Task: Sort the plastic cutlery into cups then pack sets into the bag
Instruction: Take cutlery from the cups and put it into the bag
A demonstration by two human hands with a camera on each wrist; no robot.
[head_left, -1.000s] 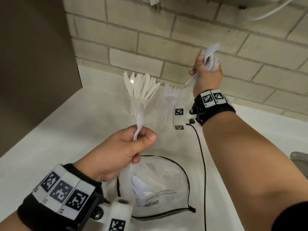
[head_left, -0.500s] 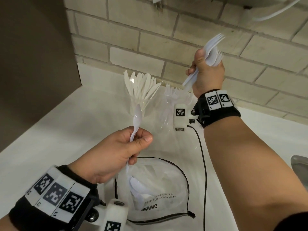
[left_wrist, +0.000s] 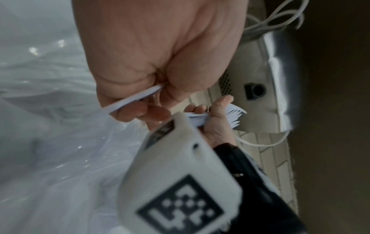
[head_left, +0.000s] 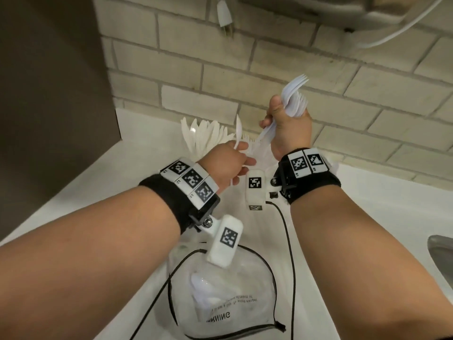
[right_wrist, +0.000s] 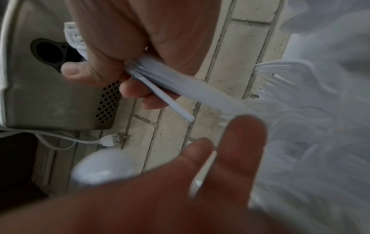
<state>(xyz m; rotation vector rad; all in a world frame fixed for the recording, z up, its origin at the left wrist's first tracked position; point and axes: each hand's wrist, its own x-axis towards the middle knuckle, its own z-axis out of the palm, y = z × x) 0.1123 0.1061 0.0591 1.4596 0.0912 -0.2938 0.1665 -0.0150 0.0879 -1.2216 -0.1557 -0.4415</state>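
Note:
My left hand point(head_left: 235, 158) grips a white plastic spoon point(head_left: 238, 130) by its handle point(left_wrist: 136, 99), bowl pointing up. It is raised close beside my right hand point(head_left: 282, 121), which grips a bundle of white forks point(head_left: 295, 96), tines up. In the right wrist view the fork handles point(right_wrist: 172, 83) stick out below the right hand's curled fingers, with the spoon bowl point(right_wrist: 104, 166) just beneath. Behind the hands stands a clear cup of knives point(head_left: 208, 134). A second cup of forks point(head_left: 248, 139) is mostly hidden. A clear bag point(head_left: 232, 303) with cutlery inside lies on the white counter near me.
A dark cabinet side point(head_left: 49, 82) rises on the left and a brick wall point(head_left: 367, 106) runs along the back. A white plug point(head_left: 224, 18) and a grey appliance point(head_left: 331, 8) hang overhead. A black cable point(head_left: 288, 236) crosses the counter, and a sink edge point(head_left: 441, 256) shows at the right.
My left hand has lifted the spoon away from above the bag and carried it forward, up beside the right hand. The right hand still holds the forks in about the same place.

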